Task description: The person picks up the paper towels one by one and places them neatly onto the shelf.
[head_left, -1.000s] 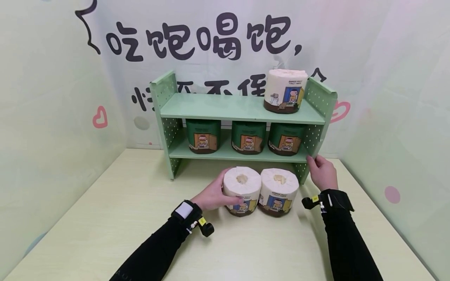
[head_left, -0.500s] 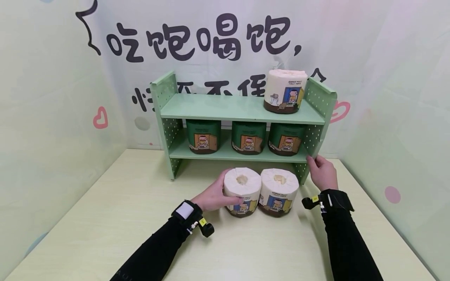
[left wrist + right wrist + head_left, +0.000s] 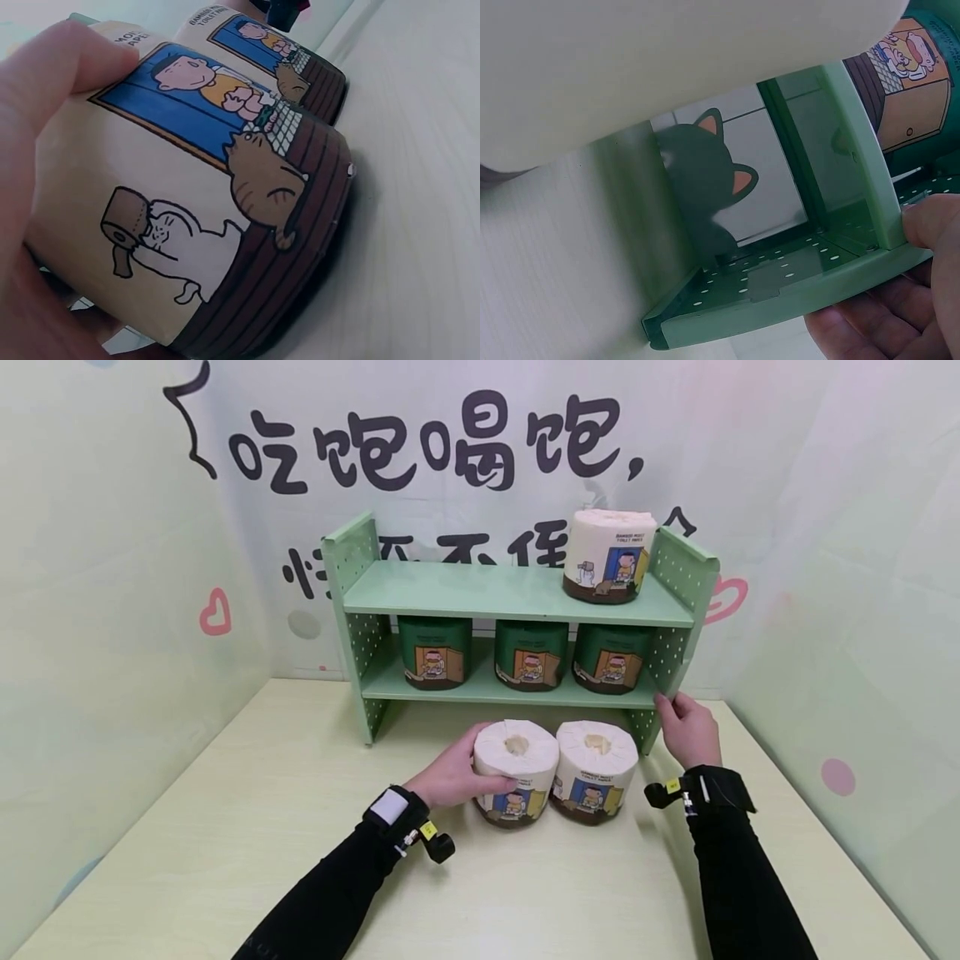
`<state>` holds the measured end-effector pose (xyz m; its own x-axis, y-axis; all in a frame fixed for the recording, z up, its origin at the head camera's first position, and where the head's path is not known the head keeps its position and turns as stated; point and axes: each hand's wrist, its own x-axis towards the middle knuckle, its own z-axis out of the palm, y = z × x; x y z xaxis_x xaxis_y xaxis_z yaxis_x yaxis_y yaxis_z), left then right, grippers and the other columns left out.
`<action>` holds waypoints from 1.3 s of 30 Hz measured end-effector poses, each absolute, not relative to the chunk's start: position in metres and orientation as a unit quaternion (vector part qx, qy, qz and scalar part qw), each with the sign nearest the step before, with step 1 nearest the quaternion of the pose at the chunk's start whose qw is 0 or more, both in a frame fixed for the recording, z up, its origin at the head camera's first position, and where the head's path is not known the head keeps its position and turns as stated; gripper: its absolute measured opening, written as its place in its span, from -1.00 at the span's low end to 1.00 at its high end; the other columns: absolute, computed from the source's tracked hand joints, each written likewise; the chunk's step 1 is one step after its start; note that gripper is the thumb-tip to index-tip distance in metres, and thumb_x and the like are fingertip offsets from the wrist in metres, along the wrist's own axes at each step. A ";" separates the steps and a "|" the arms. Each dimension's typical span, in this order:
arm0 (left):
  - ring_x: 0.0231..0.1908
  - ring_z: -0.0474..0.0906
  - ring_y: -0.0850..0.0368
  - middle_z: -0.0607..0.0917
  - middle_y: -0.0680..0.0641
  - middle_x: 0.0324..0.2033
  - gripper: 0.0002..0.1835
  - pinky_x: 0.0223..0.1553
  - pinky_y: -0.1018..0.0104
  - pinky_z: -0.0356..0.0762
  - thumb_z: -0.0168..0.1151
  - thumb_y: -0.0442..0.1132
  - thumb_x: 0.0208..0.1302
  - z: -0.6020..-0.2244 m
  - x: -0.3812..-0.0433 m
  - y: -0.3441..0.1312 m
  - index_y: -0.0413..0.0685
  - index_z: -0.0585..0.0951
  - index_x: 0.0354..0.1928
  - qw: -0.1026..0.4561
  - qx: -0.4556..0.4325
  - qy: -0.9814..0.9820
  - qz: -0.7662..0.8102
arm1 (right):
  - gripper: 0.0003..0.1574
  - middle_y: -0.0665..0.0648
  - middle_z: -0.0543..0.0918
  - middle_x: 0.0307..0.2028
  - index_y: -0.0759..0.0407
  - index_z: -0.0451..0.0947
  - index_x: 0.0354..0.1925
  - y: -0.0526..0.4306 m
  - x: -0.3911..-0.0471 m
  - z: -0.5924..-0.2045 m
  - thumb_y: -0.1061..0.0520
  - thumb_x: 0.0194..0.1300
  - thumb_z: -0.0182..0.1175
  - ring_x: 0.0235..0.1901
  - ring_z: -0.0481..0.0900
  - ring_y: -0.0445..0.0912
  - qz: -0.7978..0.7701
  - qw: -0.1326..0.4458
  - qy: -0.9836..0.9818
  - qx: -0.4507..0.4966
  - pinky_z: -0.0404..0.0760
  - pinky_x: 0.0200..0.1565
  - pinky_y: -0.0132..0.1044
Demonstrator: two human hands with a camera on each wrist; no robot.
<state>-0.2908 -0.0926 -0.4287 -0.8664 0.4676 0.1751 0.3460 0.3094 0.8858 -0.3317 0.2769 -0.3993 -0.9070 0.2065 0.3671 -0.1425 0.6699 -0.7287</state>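
Observation:
My left hand (image 3: 453, 774) grips a white-wrapped toilet roll (image 3: 525, 767) from its left side, thumb across the front and the other fingers behind. In the left wrist view, the thumb lies on this toilet roll (image 3: 187, 195) near its top edge. Close against it on the right stands a second white toilet roll (image 3: 592, 774). My right hand (image 3: 690, 731) holds the right end of a green two-tier shelf (image 3: 457, 587) at the lower board. In the right wrist view, the thumb presses the board's corner, with fingers under the perforated side panel (image 3: 802, 281).
Three green toilet rolls (image 3: 530, 654) stand on the shelf's lower tier. One white toilet roll (image 3: 609, 557) stands at the right end of the upper tier. The pale table (image 3: 570, 885) is bounded by printed walls (image 3: 840, 635) at the back and sides.
The left white toilet roll has shifted slightly towards me and left, with my left hand on it. My right hand stays on the shelf.

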 end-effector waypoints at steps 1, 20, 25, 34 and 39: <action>0.11 0.41 0.16 0.48 0.05 0.18 0.00 0.21 -0.10 0.30 0.60 -0.09 -0.01 -0.428 -0.291 -0.093 0.05 0.19 0.43 0.056 0.253 0.807 0.530 | -0.36 0.35 0.65 -0.04 0.33 0.57 0.08 0.277 -0.332 -0.399 -0.19 0.57 -0.09 -0.07 0.56 0.18 0.405 0.215 -0.888 -0.018 0.49 -0.17 0.03; 0.08 0.45 0.14 0.52 0.01 0.15 -0.04 0.09 -0.03 0.47 0.62 -0.15 -0.04 -0.407 -0.284 -0.095 0.06 0.28 0.40 0.049 0.272 0.784 0.555 | -0.37 0.34 0.67 -0.08 0.33 0.59 0.06 0.276 -0.333 -0.400 -0.18 0.57 -0.08 -0.12 0.59 0.17 0.395 0.224 -0.891 -0.020 0.46 -0.28 -0.08; 0.06 0.46 0.18 0.54 0.07 0.12 -0.05 0.06 0.01 0.50 0.62 -0.06 -0.06 -0.403 -0.282 -0.094 0.11 0.30 0.39 0.045 0.276 0.787 0.550 | -0.38 0.33 0.66 -0.05 0.33 0.57 0.09 0.277 -0.333 -0.400 -0.17 0.57 -0.08 -0.07 0.58 0.18 0.398 0.221 -0.890 -0.024 0.49 -0.20 -0.01; 0.06 0.46 0.13 0.52 0.05 0.12 -0.01 0.01 0.03 0.55 0.63 -0.09 -0.07 -0.393 -0.281 -0.093 0.19 0.26 0.41 0.037 0.285 0.772 0.567 | -0.36 0.34 0.64 -0.03 0.33 0.56 0.12 0.277 -0.332 -0.400 -0.18 0.57 -0.10 -0.05 0.57 0.18 0.401 0.216 -0.890 -0.025 0.49 -0.19 0.01; 0.06 0.46 0.13 0.53 0.06 0.11 -0.08 -0.01 0.05 0.56 0.62 -0.09 -0.05 -0.385 -0.278 -0.094 0.18 0.31 0.36 0.032 0.292 0.767 0.571 | -0.38 0.33 0.65 -0.04 0.33 0.57 0.09 0.276 -0.332 -0.399 -0.17 0.57 -0.08 -0.08 0.57 0.17 0.398 0.218 -0.891 -0.023 0.48 -0.21 -0.03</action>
<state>-0.2784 -0.0943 -0.3851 -0.8269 0.4851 0.2845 0.4116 0.1775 0.8939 -0.3316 0.2763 -0.3993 -0.9038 0.2144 0.3703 -0.1331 0.6817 -0.7195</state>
